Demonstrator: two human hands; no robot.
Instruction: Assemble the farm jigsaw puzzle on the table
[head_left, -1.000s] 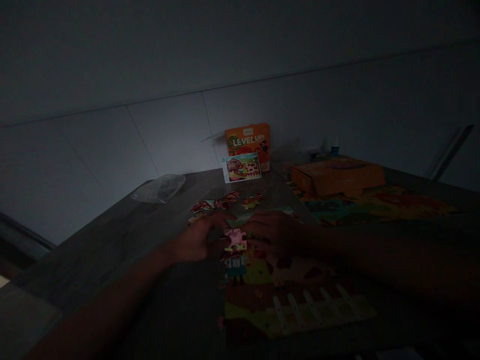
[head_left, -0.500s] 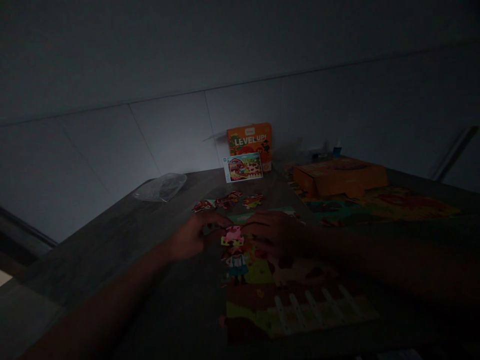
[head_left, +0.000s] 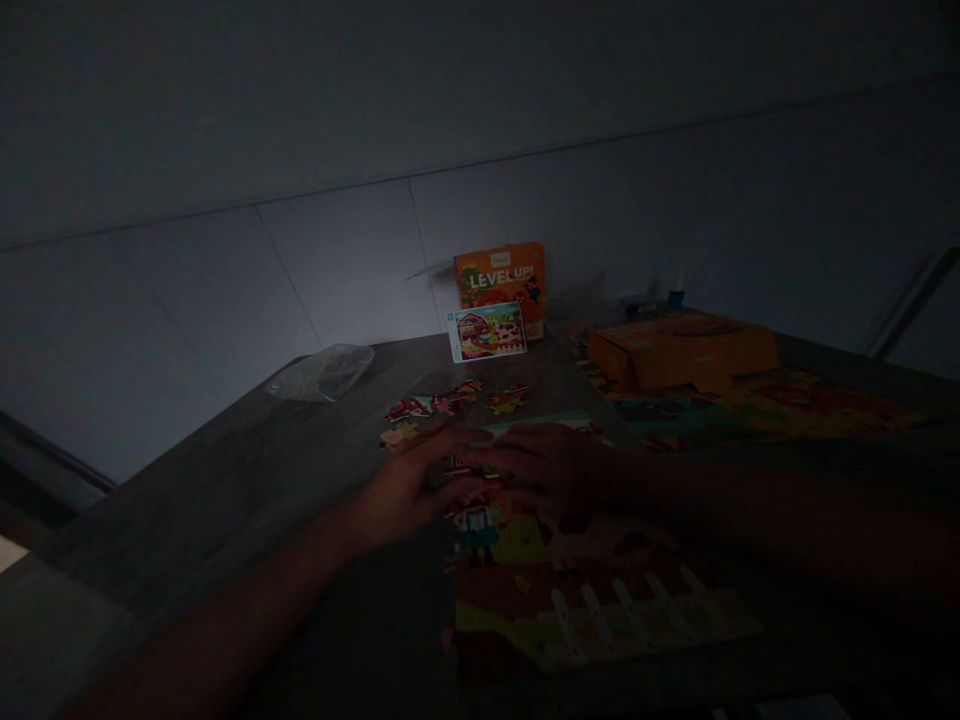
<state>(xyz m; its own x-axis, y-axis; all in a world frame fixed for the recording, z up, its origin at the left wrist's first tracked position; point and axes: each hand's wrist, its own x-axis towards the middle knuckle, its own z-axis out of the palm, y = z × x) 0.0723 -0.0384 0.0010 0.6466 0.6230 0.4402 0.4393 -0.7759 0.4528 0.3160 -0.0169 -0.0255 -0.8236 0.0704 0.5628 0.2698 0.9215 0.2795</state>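
My left hand reaches over the left edge of a partly joined jigsaw puzzle, its thumb and fingers stretched apart. Opposite it, my right hand lies over the puzzle's upper part with fingers spread, their tips close to the left fingertips. A small reddish, white-edged jigsaw piece shows partly between the hands; the rest is covered. Below them is a printed figure in a blue-green garment. A yellowish loose piece lies just beyond my left hand. Dim light hides fine contact.
Several loose pieces lie beyond the hands. A picture card leans against an upright orange box by the wall. A clear plastic bag lies at left. Another orange box rests on a second puzzle at right.
The pink piece pinched between my hands is out of sight. My left hand has shifted right and its fingers have spread. A yellowish piece now shows beyond it.
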